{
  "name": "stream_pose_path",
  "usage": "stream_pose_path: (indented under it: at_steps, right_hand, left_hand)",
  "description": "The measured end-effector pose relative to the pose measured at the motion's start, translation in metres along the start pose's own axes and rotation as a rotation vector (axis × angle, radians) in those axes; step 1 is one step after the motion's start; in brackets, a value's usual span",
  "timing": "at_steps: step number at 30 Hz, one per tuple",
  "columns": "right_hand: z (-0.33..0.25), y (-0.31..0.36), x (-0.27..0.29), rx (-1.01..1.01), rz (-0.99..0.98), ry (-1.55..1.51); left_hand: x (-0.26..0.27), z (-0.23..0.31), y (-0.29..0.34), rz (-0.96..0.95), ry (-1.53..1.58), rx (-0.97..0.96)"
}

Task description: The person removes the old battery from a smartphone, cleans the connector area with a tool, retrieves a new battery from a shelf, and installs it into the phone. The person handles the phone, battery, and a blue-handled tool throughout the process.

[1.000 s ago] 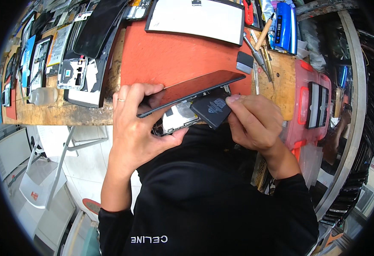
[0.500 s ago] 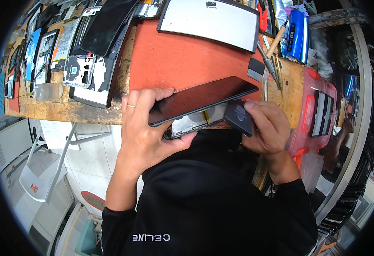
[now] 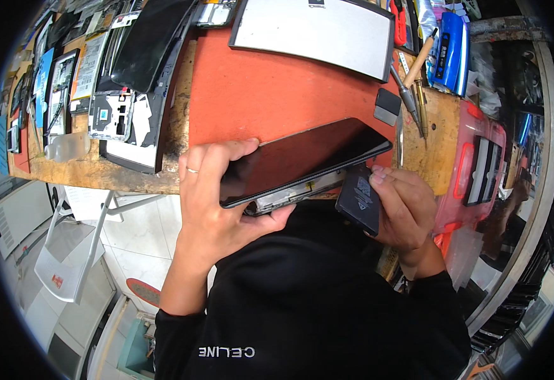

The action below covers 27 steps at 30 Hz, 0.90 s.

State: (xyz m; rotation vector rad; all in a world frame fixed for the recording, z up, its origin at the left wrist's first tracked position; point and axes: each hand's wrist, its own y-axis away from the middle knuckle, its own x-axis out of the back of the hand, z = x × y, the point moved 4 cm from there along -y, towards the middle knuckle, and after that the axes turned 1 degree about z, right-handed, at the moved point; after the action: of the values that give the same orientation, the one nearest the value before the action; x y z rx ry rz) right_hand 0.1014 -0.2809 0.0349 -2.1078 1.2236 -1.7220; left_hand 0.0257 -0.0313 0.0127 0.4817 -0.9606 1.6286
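A tablet with a glossy black screen (image 3: pixel 305 158) is held tilted above the near edge of the bench. Its screen is lifted apart from the silvery inner housing (image 3: pixel 283 200) along the near side, leaving a gap. My left hand (image 3: pixel 210 196) is closed round the left end, fingers over the screen's far edge and thumb under the housing. In my right hand (image 3: pixel 410 206), a flat black card (image 3: pixel 359 199) with pale print is pinched between thumb and fingers. The card's upper end is by the gap's right end; whether it touches inside is hidden.
Below the tablet lies a red mat (image 3: pixel 258 88) on the wooden bench. A white-backed panel (image 3: pixel 311 38), a small dark-grey piece (image 3: pixel 387 104) and a soldering iron (image 3: pixel 406 98) lie beyond. Stacked device parts (image 3: pixel 112 114) fill the left; a pink clear case (image 3: pixel 473 164) stands right.
The card has dropped slightly toward me with my right hand and more of it shows outside the gap. The gap between screen and housing looks narrower. My left hand keeps its hold.
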Motion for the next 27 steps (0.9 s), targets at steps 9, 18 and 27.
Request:
stream_pose_path:
  at_steps: [9,18,27]
  right_hand:
    - [-0.002,0.004,-0.002,0.040,0.044,0.014]
    - [-0.003,0.005,0.005,0.035,0.035,0.013]
    - [0.001,0.013,0.018,-0.044,0.121,-0.014]
  left_hand:
    - [0.001,0.001,-0.001,-0.032,-0.033,-0.009]
    - [0.000,0.000,-0.001,-0.055,-0.058,-0.003]
    - [0.000,0.002,-0.001,-0.035,-0.049,-0.009]
